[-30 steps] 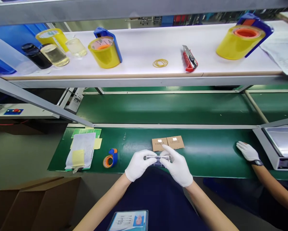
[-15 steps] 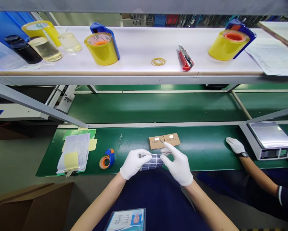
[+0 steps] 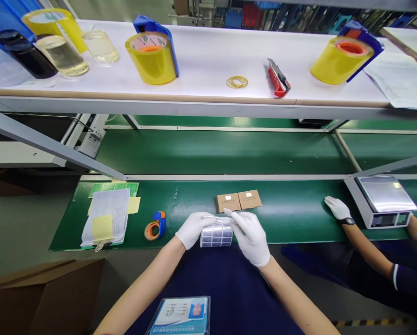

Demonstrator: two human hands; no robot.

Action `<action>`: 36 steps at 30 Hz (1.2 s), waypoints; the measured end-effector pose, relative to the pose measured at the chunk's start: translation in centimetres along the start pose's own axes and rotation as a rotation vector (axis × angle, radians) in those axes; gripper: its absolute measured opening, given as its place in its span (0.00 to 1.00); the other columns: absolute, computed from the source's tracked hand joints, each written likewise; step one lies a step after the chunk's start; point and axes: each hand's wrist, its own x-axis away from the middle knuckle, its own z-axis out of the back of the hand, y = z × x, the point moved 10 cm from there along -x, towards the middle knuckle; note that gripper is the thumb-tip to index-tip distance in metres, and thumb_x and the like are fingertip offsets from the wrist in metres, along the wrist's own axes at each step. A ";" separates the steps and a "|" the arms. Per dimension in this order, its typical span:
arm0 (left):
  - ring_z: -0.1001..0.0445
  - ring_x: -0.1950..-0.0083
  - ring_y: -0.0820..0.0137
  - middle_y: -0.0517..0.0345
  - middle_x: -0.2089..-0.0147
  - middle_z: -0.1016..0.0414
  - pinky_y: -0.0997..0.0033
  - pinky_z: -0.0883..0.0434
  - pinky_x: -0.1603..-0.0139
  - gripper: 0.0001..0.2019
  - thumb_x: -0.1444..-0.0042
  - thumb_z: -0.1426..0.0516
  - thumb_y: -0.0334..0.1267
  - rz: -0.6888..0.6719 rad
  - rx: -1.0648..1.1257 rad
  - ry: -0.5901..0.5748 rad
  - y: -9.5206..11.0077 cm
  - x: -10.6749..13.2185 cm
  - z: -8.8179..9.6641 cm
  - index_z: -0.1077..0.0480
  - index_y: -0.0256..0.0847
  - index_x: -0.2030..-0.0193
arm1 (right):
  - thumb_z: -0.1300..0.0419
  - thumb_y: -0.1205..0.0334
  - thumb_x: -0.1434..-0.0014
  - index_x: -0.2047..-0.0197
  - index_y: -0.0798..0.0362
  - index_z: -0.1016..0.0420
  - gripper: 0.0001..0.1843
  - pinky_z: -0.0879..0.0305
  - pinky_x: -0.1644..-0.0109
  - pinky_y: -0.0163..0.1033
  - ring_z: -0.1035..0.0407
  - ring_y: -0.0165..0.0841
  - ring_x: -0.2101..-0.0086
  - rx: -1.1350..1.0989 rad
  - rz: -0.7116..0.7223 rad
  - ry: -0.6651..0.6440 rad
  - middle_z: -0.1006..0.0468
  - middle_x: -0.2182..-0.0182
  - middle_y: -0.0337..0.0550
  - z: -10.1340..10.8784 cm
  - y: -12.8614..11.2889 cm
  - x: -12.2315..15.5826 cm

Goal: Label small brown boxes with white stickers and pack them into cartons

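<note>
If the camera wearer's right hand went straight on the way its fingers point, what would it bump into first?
The right hand would probably meet the left brown box, just ahead; depth is unclear, so it might pass above.

Label roll (image 3: 216, 236) between left hand (image 3: 192, 228) and right hand (image 3: 252, 237), at fingers. Two boxes (image 3: 229, 203), side by side on bench (image 3: 292, 218), just beyond fingers. Left of fingers: tape dispenser (image 3: 162, 223), then clipboard (image 3: 102, 243). Right: co-worker's hand (image 3: 337, 208), then scale (image 3: 386, 193). Farther beyond fingers, on shelf (image 3: 208, 56): rubber bands (image 3: 236, 86), cutter (image 3: 278, 78), between two tape rolls (image 3: 151, 65).
</note>
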 end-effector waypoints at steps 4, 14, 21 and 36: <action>0.19 0.49 0.58 0.51 0.49 0.15 0.65 0.24 0.52 0.15 0.44 0.34 0.44 0.204 -0.092 0.098 -6.1 -3.4 4.4 0.18 0.41 0.52 | 0.42 0.60 0.30 0.36 0.46 0.27 0.21 0.28 0.43 0.49 0.24 0.38 0.54 -0.192 -0.402 0.128 0.18 0.56 0.43 0.3 4.8 2.4; 0.32 0.31 0.48 0.38 0.35 0.28 0.47 0.36 0.31 0.17 0.37 0.38 0.41 0.262 -0.484 0.531 -9.1 -7.7 14.5 0.26 0.32 0.45 | 0.43 0.46 0.31 0.32 0.53 0.33 0.30 0.31 0.37 0.53 0.25 0.43 0.47 -0.289 -0.761 0.254 0.18 0.49 0.51 1.3 9.8 7.6; 0.46 0.24 0.45 0.34 0.28 0.37 0.51 0.48 0.23 0.23 0.37 0.45 0.38 0.037 -0.707 0.563 -5.6 -6.0 12.3 0.33 0.32 0.37 | 0.43 0.43 0.33 0.33 0.58 0.32 0.34 0.29 0.38 0.51 0.23 0.43 0.49 -0.247 -0.871 0.360 0.17 0.51 0.52 0.7 10.1 11.1; 0.22 0.51 0.44 0.45 0.59 0.19 0.49 0.29 0.47 0.22 0.41 0.43 0.59 -0.473 -0.911 -0.239 14.1 6.3 -8.0 0.22 0.58 0.43 | 0.40 0.52 0.38 0.42 0.49 0.22 0.23 0.22 0.50 0.49 0.20 0.42 0.60 -0.361 -0.684 0.459 0.15 0.62 0.43 0.2 10.1 7.2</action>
